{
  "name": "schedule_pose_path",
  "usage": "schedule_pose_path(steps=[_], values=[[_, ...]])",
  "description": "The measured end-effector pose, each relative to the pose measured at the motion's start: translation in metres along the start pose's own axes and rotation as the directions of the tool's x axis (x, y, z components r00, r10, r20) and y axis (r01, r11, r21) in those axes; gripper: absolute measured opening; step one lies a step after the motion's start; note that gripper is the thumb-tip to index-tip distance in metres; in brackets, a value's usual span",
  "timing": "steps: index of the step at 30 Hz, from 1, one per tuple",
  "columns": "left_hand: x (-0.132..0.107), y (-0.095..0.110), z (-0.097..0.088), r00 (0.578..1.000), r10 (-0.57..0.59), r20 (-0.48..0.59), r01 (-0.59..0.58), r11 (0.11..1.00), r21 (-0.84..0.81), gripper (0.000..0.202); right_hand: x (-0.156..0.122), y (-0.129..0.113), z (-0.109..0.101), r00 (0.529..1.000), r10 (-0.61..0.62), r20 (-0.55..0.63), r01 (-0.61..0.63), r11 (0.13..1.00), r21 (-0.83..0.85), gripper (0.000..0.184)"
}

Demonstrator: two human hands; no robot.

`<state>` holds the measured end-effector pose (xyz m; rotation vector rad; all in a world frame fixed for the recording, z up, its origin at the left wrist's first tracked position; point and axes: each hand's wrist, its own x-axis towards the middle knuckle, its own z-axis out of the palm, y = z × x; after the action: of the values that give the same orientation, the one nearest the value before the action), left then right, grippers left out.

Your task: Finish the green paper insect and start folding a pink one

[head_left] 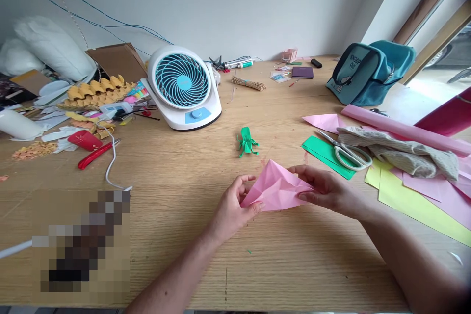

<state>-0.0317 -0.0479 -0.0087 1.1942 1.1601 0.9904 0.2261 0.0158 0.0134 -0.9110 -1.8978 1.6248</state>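
Note:
A partly folded pink paper (276, 187) is held just above the wooden table (206, 167) near its middle. My left hand (232, 207) pinches the paper's left corner with thumb and fingers. My right hand (327, 189) grips its right edge, fingers closed over the fold. A small green origami figure (247, 142) stands on the table just beyond the pink paper.
Scissors (348, 153) lie on green paper (324, 156) to the right, beside a grey cloth (401, 151), pink roll (401, 130) and yellow sheets (408, 196). A white-blue fan (183, 86) stands behind, a teal bag (368, 71) far right, craft clutter and a red cutter (96, 154) left.

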Motion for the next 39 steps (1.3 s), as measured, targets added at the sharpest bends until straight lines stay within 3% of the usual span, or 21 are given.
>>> schedule_pose_path(steps=[4, 10, 13, 17, 23, 30, 36, 39], values=[[-0.002, 0.001, 0.000, 0.993, 0.017, 0.120, -0.022, 0.999, 0.042, 0.037, -0.001, -0.001, 0.003, 0.992, 0.060, 0.112, -0.053, 0.997, -0.062, 0.042], [-0.005, -0.001, 0.001, 0.994, 0.002, 0.111, -0.028, 0.971, 0.236, 0.027, 0.003, -0.001, 0.017, 0.990, 0.099, 0.095, -0.078, 0.975, -0.206, 0.035], [-0.006, 0.003, 0.002, 0.996, -0.003, 0.089, -0.026, 0.945, 0.327, 0.025, 0.007, 0.001, 0.024, 0.995, 0.044, 0.088, -0.034, 0.993, -0.112, 0.043], [-0.006, 0.007, 0.001, 0.992, 0.011, 0.124, -0.051, 0.944, 0.325, 0.036, 0.012, 0.006, 0.032, 0.997, 0.080, 0.000, -0.080, 0.993, -0.084, 0.040], [-0.003, 0.002, -0.006, 0.994, 0.021, 0.110, -0.057, 0.941, 0.335, 0.027, 0.013, 0.010, 0.037, 0.994, 0.085, -0.065, -0.085, 0.996, -0.010, 0.039], [-0.001, 0.003, -0.008, 0.995, 0.018, 0.095, -0.049, 0.942, 0.333, 0.035, 0.015, 0.018, 0.037, 0.997, -0.008, -0.070, 0.015, 0.995, 0.094, 0.040], [-0.003, 0.012, -0.010, 0.999, 0.035, 0.028, -0.044, 0.840, 0.541, 0.006, 0.014, 0.022, 0.038, 0.992, -0.063, -0.110, 0.077, 0.988, 0.135, 0.040], [-0.003, 0.012, -0.010, 0.995, 0.099, 0.013, -0.088, 0.798, 0.596, 0.019, 0.013, 0.022, 0.039, 0.994, -0.076, -0.081, 0.087, 0.986, 0.142, 0.029]])
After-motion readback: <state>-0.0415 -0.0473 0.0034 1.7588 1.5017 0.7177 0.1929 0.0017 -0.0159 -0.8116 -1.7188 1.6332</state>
